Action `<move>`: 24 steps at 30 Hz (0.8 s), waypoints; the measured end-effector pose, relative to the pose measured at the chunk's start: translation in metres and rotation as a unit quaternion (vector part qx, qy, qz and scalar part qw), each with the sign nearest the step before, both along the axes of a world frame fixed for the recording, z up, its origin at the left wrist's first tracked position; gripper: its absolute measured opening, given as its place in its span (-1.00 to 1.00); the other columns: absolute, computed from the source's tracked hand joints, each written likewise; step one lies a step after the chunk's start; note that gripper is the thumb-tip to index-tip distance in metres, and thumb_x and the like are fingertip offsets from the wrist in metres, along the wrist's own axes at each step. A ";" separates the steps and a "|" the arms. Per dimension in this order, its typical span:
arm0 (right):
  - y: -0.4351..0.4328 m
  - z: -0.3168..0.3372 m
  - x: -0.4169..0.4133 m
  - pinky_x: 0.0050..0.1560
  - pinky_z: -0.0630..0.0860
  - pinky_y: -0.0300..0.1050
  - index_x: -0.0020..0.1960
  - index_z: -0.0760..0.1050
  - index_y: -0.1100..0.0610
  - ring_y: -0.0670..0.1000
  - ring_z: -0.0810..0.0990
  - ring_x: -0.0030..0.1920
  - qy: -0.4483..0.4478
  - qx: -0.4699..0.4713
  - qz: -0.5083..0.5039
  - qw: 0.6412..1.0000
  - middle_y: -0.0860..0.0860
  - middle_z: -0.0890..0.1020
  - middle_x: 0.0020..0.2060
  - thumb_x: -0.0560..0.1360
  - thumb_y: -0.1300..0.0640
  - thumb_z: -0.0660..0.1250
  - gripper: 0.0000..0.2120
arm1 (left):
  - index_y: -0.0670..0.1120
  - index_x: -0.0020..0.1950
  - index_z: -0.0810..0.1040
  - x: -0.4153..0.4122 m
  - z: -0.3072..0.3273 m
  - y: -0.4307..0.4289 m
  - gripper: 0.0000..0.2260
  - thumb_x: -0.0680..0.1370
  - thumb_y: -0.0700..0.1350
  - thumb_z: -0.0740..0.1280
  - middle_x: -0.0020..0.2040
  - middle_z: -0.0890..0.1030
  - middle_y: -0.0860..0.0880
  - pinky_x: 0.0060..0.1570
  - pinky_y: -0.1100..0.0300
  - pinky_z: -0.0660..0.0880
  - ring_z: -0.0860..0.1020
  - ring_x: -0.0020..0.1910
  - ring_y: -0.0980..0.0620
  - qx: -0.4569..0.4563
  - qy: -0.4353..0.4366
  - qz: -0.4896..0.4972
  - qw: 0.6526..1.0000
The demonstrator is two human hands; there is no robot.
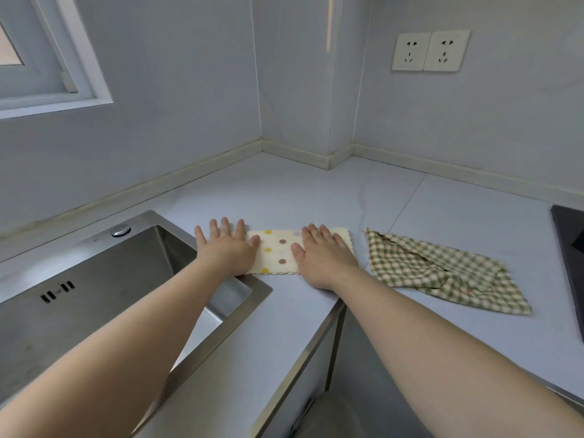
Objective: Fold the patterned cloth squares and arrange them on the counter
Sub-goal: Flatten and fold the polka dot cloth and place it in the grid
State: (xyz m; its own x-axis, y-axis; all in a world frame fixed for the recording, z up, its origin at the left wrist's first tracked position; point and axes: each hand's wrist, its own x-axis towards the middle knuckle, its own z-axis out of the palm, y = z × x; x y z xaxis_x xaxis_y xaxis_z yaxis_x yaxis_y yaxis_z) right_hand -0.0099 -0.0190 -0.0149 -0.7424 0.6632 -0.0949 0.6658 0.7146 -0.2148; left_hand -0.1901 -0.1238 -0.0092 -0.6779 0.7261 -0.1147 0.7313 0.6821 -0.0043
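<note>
The folded cream cloth with coloured dots (278, 251) is pressed flat on the pale grey surface (316, 191), mid-frame, by the left hand (226, 248) and right hand (322, 257), fingers (225, 227) straight, nothing gripped. It should be smoothed outward so edges are matched.

The left hand (226, 248) lies palm down, fingers straight and spread, the bare left forearm (142, 330) stretched forward. The right hand (322, 257) lies flat near it, fingers straight, thumb angled leftward, the right forearm (410, 333) likewise extended.
</note>
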 end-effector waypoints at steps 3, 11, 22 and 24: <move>-0.001 0.000 0.001 0.61 -0.22 0.03 0.66 -0.21 0.09 0.01 -0.22 0.63 0.003 0.006 -0.002 1.000 -0.01 -0.17 0.65 0.69 -0.19 -0.25 -0.37 | -0.12 0.66 -0.18 0.022 0.005 0.001 -0.41 0.70 0.12 -0.15 0.65 -0.21 -0.14 0.55 -0.22 -0.27 -0.25 0.62 -0.17 0.042 0.084 -0.064 0.994; -0.001 0.000 0.006 0.61 -0.22 0.05 0.66 -0.20 0.00 -0.01 -0.22 0.63 0.006 0.008 0.007 1.000 -0.06 -0.16 0.65 0.70 -0.15 -0.24 -0.42 | -0.08 0.66 -0.10 0.035 -0.010 -0.002 -0.42 0.70 0.16 -0.14 0.67 -0.07 -0.06 0.56 -0.12 -0.01 -0.08 0.63 -0.16 0.025 -0.006 -0.181 0.983; 0.014 0.006 0.029 0.59 -0.28 0.18 0.66 -0.23 0.03 0.05 -0.24 0.63 -0.047 0.010 -0.048 0.998 -0.04 -0.20 0.64 0.68 -0.16 -0.29 -0.40 | 0.00 0.66 -0.15 0.014 -0.002 -0.006 -0.42 0.69 0.20 -0.16 0.67 -0.12 0.02 0.54 -0.27 -0.14 -0.16 0.64 -0.09 -0.012 -0.032 -0.107 0.994; 0.019 0.009 0.036 0.58 -0.28 0.20 0.66 -0.22 0.05 0.06 -0.23 0.63 -0.066 0.019 -0.063 0.996 -0.04 -0.20 0.64 0.68 -0.16 -0.30 -0.40 | -0.05 0.66 -0.13 0.019 0.003 0.000 -0.42 0.68 0.16 -0.14 0.67 -0.12 -0.04 0.54 -0.28 -0.18 -0.15 0.64 -0.13 -0.030 -0.028 -0.093 0.995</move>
State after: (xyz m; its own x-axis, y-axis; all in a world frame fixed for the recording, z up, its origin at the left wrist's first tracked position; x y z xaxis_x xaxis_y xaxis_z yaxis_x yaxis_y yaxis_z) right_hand 0.0259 0.0002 -0.0060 -0.6360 0.7553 -0.1583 0.7712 0.6297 -0.0936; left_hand -0.1712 -0.1242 -0.0064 -0.5237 0.8293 -0.1949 0.8451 0.5346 0.0041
